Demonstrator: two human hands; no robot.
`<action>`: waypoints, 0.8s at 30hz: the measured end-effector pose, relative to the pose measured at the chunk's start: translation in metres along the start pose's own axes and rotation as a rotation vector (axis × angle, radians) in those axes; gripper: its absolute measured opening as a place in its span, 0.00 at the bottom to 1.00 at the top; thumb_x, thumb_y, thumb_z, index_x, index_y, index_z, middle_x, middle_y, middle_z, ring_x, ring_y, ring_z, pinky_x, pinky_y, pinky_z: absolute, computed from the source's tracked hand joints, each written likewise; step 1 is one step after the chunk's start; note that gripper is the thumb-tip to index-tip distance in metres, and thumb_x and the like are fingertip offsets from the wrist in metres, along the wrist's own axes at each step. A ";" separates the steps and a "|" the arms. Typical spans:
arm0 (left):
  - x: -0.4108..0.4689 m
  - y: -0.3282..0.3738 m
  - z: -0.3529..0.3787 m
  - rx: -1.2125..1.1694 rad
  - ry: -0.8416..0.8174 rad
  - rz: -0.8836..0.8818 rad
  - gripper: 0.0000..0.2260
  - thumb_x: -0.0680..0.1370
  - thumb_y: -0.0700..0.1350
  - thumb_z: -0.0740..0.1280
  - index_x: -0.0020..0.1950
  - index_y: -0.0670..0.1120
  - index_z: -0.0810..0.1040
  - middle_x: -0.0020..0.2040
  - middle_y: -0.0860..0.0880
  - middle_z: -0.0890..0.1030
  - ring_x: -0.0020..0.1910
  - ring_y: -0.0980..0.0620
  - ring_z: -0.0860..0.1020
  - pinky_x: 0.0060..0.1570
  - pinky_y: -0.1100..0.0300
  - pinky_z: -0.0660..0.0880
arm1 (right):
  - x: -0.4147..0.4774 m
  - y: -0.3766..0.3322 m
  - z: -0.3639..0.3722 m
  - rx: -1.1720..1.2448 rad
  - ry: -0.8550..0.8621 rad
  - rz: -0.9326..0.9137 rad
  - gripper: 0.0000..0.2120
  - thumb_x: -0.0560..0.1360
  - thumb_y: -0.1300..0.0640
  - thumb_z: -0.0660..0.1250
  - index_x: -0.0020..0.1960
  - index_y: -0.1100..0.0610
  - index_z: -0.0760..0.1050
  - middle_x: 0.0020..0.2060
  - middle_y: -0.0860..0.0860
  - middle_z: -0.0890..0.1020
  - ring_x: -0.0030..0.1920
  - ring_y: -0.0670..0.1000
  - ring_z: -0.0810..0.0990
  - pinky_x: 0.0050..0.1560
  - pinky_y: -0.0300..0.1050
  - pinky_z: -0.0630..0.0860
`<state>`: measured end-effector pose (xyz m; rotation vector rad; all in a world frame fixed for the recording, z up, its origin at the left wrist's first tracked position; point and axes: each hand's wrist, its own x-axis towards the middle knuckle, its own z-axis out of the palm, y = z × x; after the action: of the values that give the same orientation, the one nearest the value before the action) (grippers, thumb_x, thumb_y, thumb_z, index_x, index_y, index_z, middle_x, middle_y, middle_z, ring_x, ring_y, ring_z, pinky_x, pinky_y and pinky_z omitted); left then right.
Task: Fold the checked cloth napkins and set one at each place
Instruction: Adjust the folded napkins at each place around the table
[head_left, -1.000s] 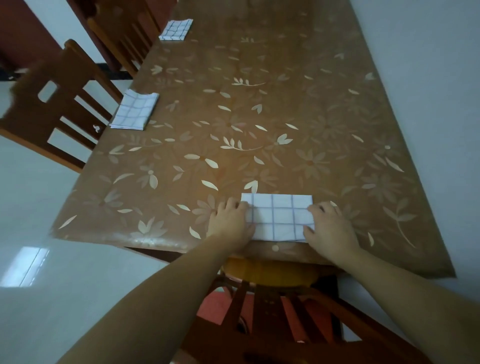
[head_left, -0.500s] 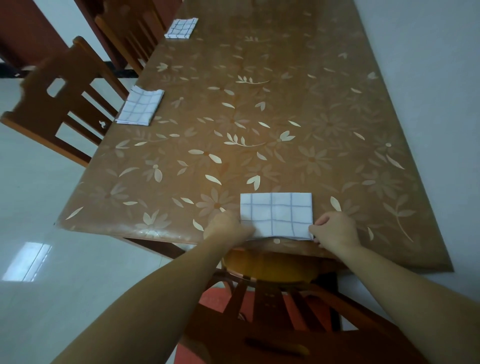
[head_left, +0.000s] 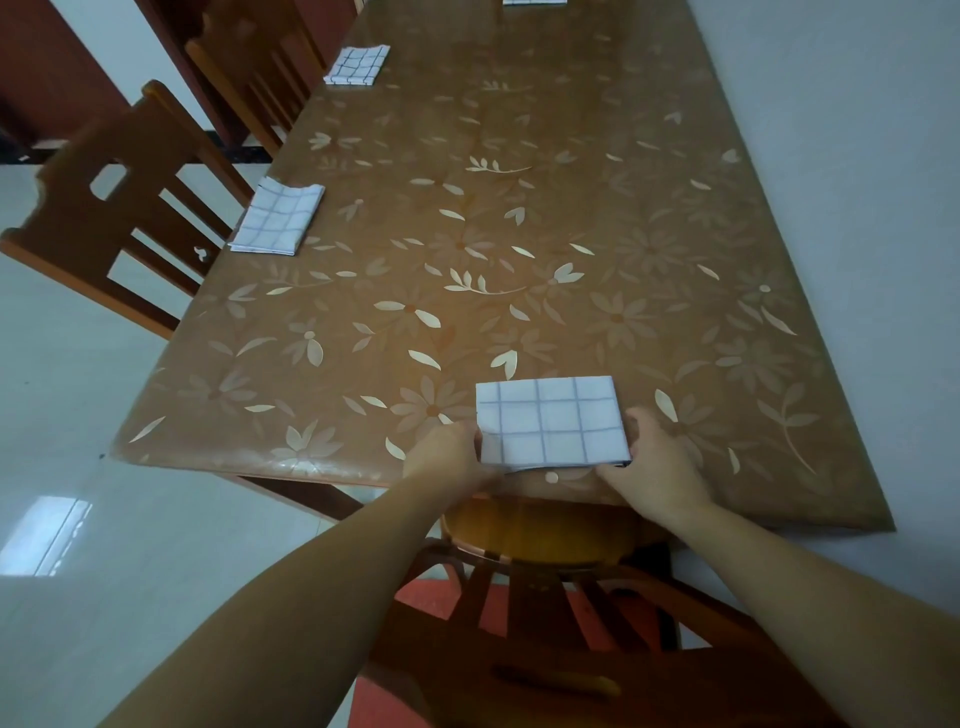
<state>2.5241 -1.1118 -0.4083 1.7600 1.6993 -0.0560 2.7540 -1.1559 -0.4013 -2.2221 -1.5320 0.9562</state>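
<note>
Checked napkin, folded into a rectangle, lies at the near end of the flower-patterned table, just beyond the wooden chair tucked under that edge; the left hand pinches its near left corner and the right hand its near right corner, fingers curled onto the cloth. Farther along the table's left side a second folded napkin lies before a side chair, and a third napkin lies beyond it before another chair.
</note>
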 end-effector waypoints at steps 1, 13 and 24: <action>0.001 0.000 0.000 0.002 0.009 -0.009 0.17 0.73 0.57 0.72 0.55 0.48 0.77 0.47 0.50 0.81 0.46 0.50 0.79 0.43 0.58 0.79 | 0.000 0.000 -0.002 -0.009 0.008 0.022 0.28 0.72 0.49 0.72 0.68 0.52 0.64 0.46 0.49 0.78 0.44 0.50 0.76 0.34 0.42 0.70; -0.006 -0.012 -0.010 0.022 0.123 0.083 0.26 0.70 0.52 0.75 0.62 0.53 0.66 0.58 0.51 0.79 0.50 0.51 0.77 0.45 0.56 0.77 | -0.002 0.002 0.010 0.242 -0.066 0.176 0.12 0.75 0.63 0.68 0.54 0.55 0.69 0.38 0.52 0.84 0.36 0.49 0.83 0.38 0.44 0.77; -0.005 -0.002 -0.014 0.514 0.189 0.462 0.16 0.81 0.55 0.62 0.68 0.57 0.71 0.66 0.51 0.69 0.67 0.49 0.66 0.59 0.55 0.67 | 0.012 0.011 0.001 0.003 -0.014 0.040 0.11 0.73 0.57 0.69 0.50 0.48 0.69 0.35 0.49 0.82 0.40 0.52 0.81 0.42 0.51 0.80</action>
<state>2.5153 -1.1090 -0.3961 2.5784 1.4384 -0.1329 2.7642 -1.1495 -0.4129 -2.2568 -1.4969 0.9863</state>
